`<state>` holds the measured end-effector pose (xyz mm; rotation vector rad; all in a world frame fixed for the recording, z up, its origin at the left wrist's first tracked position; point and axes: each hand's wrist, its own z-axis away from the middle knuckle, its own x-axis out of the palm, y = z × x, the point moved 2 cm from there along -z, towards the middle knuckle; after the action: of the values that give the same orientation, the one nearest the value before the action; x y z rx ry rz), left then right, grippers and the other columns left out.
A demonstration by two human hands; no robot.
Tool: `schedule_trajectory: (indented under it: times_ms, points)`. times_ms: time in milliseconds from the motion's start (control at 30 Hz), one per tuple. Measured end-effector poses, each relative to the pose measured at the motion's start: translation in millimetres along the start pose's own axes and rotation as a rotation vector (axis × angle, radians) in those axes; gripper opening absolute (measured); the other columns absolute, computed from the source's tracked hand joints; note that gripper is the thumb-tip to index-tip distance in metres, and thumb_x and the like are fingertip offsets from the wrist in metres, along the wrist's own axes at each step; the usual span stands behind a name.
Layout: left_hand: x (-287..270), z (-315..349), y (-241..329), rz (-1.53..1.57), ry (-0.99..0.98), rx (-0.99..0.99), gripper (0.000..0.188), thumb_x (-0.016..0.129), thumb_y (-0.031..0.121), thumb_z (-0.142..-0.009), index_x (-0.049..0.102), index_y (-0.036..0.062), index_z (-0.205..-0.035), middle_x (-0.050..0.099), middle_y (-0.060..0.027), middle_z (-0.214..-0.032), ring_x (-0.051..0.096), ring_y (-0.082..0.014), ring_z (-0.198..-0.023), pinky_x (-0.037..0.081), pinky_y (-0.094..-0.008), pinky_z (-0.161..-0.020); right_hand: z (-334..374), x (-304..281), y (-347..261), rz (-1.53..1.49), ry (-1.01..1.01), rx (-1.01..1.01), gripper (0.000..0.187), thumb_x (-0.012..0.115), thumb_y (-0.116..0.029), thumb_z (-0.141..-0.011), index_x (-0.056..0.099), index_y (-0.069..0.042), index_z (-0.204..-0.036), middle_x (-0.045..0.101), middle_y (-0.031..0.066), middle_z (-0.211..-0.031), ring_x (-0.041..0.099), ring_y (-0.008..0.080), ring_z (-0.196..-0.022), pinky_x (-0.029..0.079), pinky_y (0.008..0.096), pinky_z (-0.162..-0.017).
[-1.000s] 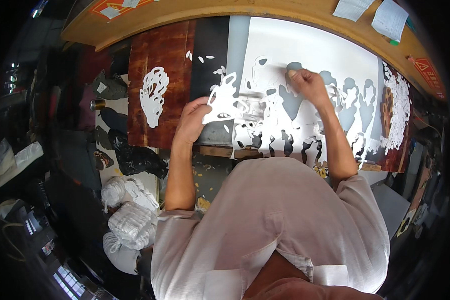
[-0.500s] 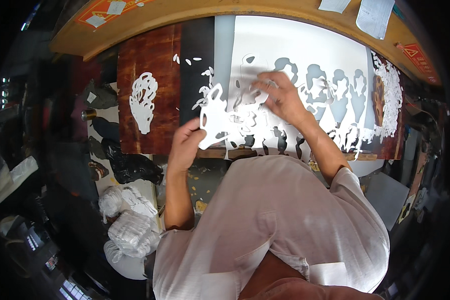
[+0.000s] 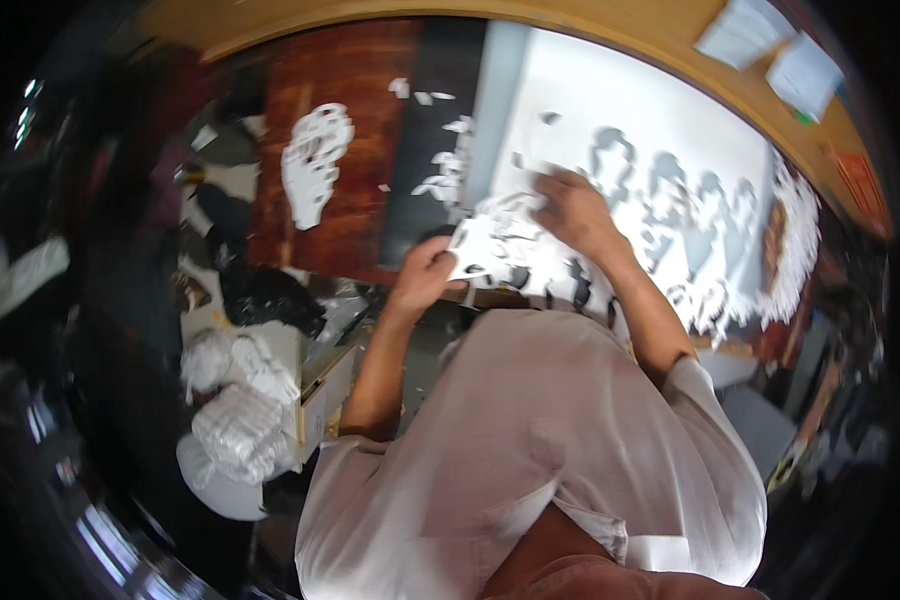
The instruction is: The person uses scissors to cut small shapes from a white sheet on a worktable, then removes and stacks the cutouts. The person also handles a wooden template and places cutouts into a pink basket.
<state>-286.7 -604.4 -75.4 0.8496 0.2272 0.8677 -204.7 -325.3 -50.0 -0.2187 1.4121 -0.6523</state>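
Note:
My left hand point(image 3: 427, 278) is closed on the edge of a white die-cut piece point(image 3: 467, 262) with oval holes, at the near edge of the work surface. To its right, my right hand point(image 3: 578, 215) hovers over or touches a large white sheet point(image 3: 610, 85); motion smears its fingertips, and I cannot tell whether they grip anything. Rows of shaped openings run across that sheet, showing grey beneath. Loose white cut-outs lie between my hands. On the reddish-brown board point(image 3: 355, 60) at left rests a stack of similar white cut-outs point(image 3: 315, 165).
Small white scraps point(image 3: 440, 185) lie on the dark strip, and more scraps point(image 3: 798, 250) are heaped at the right end. A yellow machine beam point(image 3: 390, 17) spans the far side. White wrapped bundles point(image 3: 238, 435) and a black plastic bag point(image 3: 270, 300) sit at lower left.
My left hand has moved right with the white die-cut piece, closer to the sheet. My right hand stays over the sheet. The whole view has shifted and tilted.

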Motion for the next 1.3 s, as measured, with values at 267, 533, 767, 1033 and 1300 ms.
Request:
schedule_trajectory:
  times_ms: [267,533,767,1033,1300]
  points:
    - [-64.5,32.0,105.7,-0.040,0.080,0.334,0.035,0.052,0.008,-0.107,0.061,-0.0019,-0.139,0.072,-0.0117,-0.119,0.074,-0.0223,-0.105,0.065,-0.0318,-0.080,-39.2,-40.7,-26.1,-0.928,0.057,0.149,0.012,0.078,-0.010,-0.095,0.073,-0.002,-0.103,0.065,-0.0036,-0.085,0.058,0.0059,-0.078,0.049,0.0233,-0.071]
    - [-179.8,32.0,133.6,0.087,0.497,0.414,0.025,0.053,0.006,-0.103,0.067,-0.0026,-0.123,0.074,-0.0140,-0.109,0.075,-0.0221,-0.093,0.067,-0.0356,-0.079,-170.2,-56.7,-140.2,-1.079,0.033,-0.177,0.036,0.068,-0.012,-0.101,0.065,0.001,-0.135,0.073,0.0024,-0.109,0.064,0.0097,-0.088,0.053,0.0247,-0.081]
    - [-232.8,-39.5,21.1,-0.055,0.843,0.113,0.037,0.072,0.016,-0.096,0.064,-0.0033,-0.127,0.070,-0.0124,-0.109,0.073,-0.0221,-0.084,0.068,-0.0393,-0.070,-92.8,-6.8,-69.0,-0.731,-0.140,-0.062,0.021,0.069,-0.015,-0.104,0.072,0.000,-0.119,0.070,-0.0007,-0.096,0.060,0.0069,-0.085,0.051,0.0249,-0.078]
    - [-98.4,-11.3,52.0,-0.781,0.720,0.588,0.037,0.073,0.030,-0.095,0.069,0.0026,-0.119,0.069,-0.0204,-0.109,0.067,-0.0400,-0.104,0.053,-0.0486,-0.091,16.8,-22.1,31.5,-0.583,-0.080,0.343,0.025,0.068,-0.011,-0.103,0.072,0.002,-0.124,0.075,0.0104,-0.120,0.069,0.0148,-0.104,0.056,0.0285,-0.096]
    - [58.3,-15.0,28.9,-0.717,0.324,0.575,0.036,0.078,0.023,-0.090,0.069,0.0028,-0.118,0.067,-0.0152,-0.106,0.066,-0.0327,-0.097,0.052,-0.0407,-0.086,42.4,5.4,-4.1,-0.396,-0.030,0.335,0.027,0.073,-0.023,-0.095,0.072,-0.005,-0.115,0.071,0.0137,-0.088,0.068,0.0278,-0.081,0.054,0.0363,-0.077]
